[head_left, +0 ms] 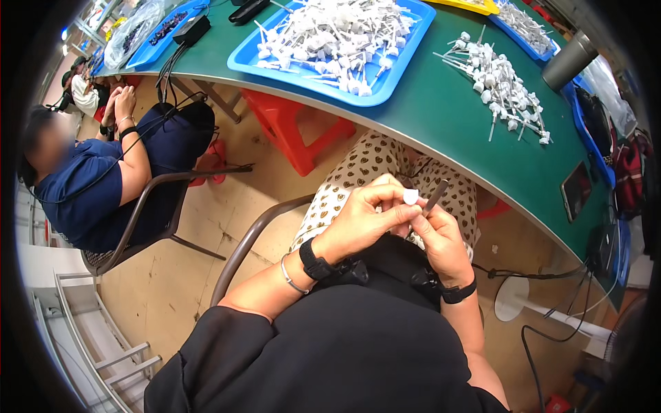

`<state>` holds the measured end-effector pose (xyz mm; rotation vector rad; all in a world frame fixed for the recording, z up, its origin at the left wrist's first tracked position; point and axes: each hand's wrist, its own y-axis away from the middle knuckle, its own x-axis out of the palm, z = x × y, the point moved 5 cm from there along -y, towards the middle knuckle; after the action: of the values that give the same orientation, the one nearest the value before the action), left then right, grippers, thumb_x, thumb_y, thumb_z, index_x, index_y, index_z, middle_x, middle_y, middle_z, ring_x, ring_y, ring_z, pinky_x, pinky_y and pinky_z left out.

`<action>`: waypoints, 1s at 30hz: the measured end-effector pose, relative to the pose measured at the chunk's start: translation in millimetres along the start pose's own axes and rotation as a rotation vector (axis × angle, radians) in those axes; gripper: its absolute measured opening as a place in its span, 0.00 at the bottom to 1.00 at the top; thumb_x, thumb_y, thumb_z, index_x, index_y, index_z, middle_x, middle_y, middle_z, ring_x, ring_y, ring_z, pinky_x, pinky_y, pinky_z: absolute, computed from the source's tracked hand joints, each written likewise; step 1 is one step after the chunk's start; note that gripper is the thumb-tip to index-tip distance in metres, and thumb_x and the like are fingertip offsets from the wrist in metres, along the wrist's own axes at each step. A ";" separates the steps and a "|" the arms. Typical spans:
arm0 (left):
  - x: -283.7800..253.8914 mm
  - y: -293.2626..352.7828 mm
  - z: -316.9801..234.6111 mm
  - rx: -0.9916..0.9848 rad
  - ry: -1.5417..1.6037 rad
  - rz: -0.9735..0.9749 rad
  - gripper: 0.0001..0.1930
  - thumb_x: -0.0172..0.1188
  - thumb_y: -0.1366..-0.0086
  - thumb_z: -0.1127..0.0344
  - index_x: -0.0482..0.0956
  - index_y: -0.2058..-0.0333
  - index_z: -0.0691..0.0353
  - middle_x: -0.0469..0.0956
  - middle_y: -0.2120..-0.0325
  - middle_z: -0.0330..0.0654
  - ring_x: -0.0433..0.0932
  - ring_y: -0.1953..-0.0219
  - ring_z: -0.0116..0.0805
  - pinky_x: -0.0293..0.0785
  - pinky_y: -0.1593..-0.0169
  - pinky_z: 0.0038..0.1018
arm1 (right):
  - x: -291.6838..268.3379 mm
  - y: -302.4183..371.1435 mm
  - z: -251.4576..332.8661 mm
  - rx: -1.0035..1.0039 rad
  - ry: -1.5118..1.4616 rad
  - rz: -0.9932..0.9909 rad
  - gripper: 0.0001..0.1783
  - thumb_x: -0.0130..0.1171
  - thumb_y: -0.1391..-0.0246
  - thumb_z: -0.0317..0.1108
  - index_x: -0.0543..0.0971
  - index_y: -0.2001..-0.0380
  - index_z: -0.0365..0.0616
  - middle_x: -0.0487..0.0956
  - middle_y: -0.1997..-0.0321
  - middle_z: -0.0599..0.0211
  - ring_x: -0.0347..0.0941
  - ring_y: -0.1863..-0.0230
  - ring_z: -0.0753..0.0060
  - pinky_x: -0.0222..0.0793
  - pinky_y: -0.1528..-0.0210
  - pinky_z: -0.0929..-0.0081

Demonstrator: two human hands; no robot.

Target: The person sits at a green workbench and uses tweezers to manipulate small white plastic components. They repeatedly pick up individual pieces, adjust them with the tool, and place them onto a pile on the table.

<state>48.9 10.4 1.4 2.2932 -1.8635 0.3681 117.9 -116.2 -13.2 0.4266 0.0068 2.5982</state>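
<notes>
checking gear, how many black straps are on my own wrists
2: the left-wrist strap and the right-wrist strap; both show, neither is hidden.

dark phone (575, 191) on green table (441, 113), red stool (277, 127) below

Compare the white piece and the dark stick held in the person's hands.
Colour: the white piece is bright, the dark stick near black. Shape: the white piece is short and rounded, the dark stick long and thin. Hold: the left hand pinches the white piece, while the right hand holds the dark stick. Both are held close together over the patterned trousers.
</notes>
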 end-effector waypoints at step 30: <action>-1.2 11.0 -9.4 -0.271 0.330 0.139 0.13 0.61 0.30 0.61 0.81 0.54 0.63 0.80 0.69 0.35 0.78 0.66 0.23 0.76 0.61 0.21 | -8.6 2.8 -0.7 -0.199 0.416 -0.095 0.11 0.53 0.36 0.23 0.77 0.53 0.32 0.81 0.63 0.59 0.77 0.69 0.74 0.73 0.47 0.69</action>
<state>37.1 11.8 9.8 1.8106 -1.7841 0.4492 123.5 -122.7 -16.2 -0.1833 -0.0866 2.5146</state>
